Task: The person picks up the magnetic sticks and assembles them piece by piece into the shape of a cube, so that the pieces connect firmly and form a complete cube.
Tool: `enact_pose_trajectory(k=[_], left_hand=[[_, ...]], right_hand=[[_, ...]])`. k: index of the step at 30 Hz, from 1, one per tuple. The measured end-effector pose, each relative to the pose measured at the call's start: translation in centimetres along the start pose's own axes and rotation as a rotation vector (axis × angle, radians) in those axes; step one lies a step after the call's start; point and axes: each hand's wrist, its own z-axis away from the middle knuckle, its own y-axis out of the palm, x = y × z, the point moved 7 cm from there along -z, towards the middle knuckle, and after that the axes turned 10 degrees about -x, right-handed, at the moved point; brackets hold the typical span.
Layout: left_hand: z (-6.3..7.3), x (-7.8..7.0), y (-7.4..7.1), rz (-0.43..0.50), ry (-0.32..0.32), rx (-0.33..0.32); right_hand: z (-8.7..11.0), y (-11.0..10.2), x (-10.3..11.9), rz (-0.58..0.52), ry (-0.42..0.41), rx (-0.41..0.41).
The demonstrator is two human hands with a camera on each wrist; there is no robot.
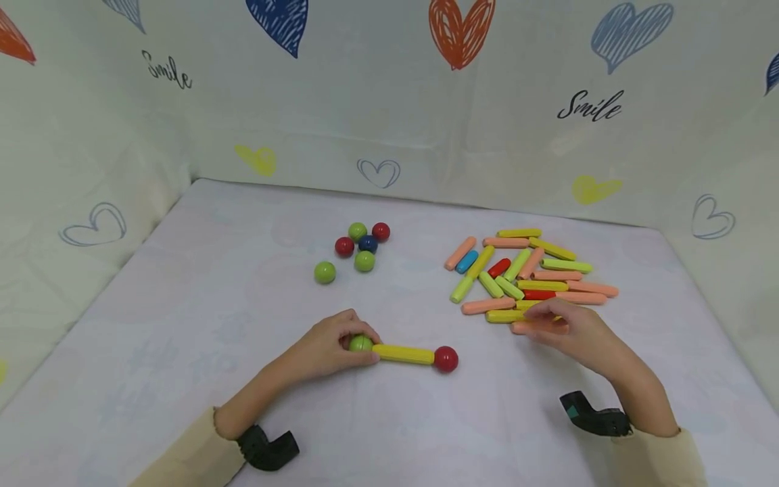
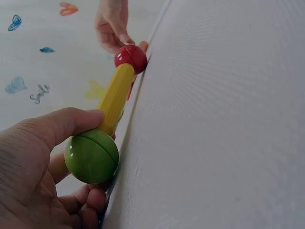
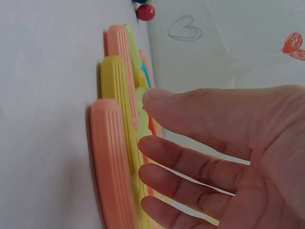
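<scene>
A yellow ribbed rod lies on the table between a green ball at its left end and a red ball at its right end. My left hand grips this piece at the green ball, with a finger also on the near end of the rod. Over the front edge of the rod pile is my right hand, fingers spread and holding nothing. Just beneath its fingertips in the right wrist view lie a salmon rod and a yellow rod.
Several loose rods, among them a blue rod and a lime rod, lie at the right of the table. Loose balls stand at the back middle, including a dark blue ball. A printed cloth wall rises behind.
</scene>
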Motion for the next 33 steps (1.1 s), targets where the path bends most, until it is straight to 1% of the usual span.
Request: enact_pose_trajectory(k=[4, 6, 12, 15, 20, 27, 29, 33], left_hand=[[0.1, -0.1, 0.2, -0.019, 0.012, 0.022], [0.2, -0.2, 0.3, -0.024, 0.025, 0.034], [0.3, -0.5, 0.5, -0.060, 0.067, 0.072], [0.3, -0.5, 0.6, -0.087, 0.068, 0.088], [0.3, -0.5, 0.6, -0.107, 0.077, 0.098], [0.3, -0.4, 0.6, -0.106, 0.075, 0.102], [0.3, -0.4, 0.6, -0.102, 0.074, 0.103], [0.3, -0.4, 0.6, -0.095, 0.077, 0.105]], right_hand=[[0.1, -0.3, -1.2, 0.042, -0.023, 0.003], [0.0, -0.3, -1.7, 0.062, -0.022, 0.008], [-0.1, 0.0, -2.3, 0.076, -0.040, 0.001], [-0.2, 0.2, -2.5, 0.092, -0.051, -0.002], [-0.2, 0.4, -2.5, 0.133, -0.084, -0.012], [-0.4, 1.0, -2.4, 0.153, -0.035, 0.026], [-0.4, 1.1, -2.4, 0.163, -0.036, 0.023], [-0.4, 1.1, -2.3, 0.171, -0.064, 0.011]])
